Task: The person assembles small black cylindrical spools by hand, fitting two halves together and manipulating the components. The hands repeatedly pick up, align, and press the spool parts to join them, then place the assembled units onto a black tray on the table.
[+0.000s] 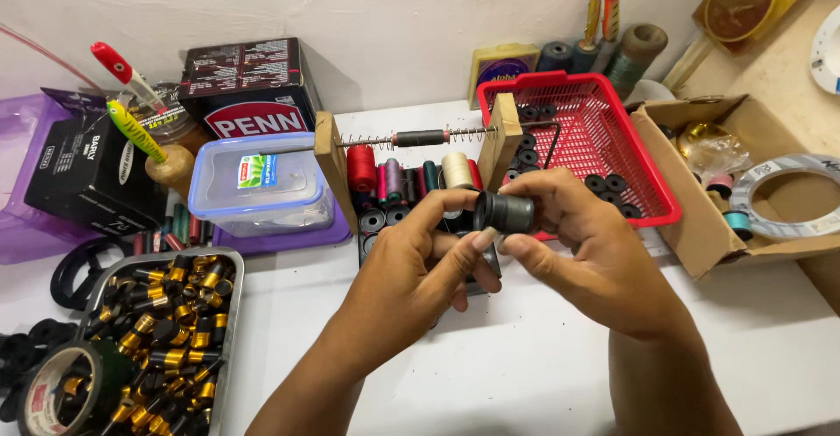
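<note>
My right hand [591,256] and my left hand [411,278] meet at mid-table around a small dark cylindrical part [506,213]. The right thumb and fingers pinch the part's right end. The left fingertips press on its left end and underside. Just behind the hands stands a wooden jig [332,169] with a threaded rod [420,137] across its top and several thread spools [360,167] in red, white, green and dark colours below it.
A red plastic basket [652,195] with black rings sits behind my right hand, and a cardboard box [700,226] with tape rolls lies further right. At the left are a metal tray [229,313] of black-and-gold parts, a clear lidded container [258,182], black boxes and fishing lures.
</note>
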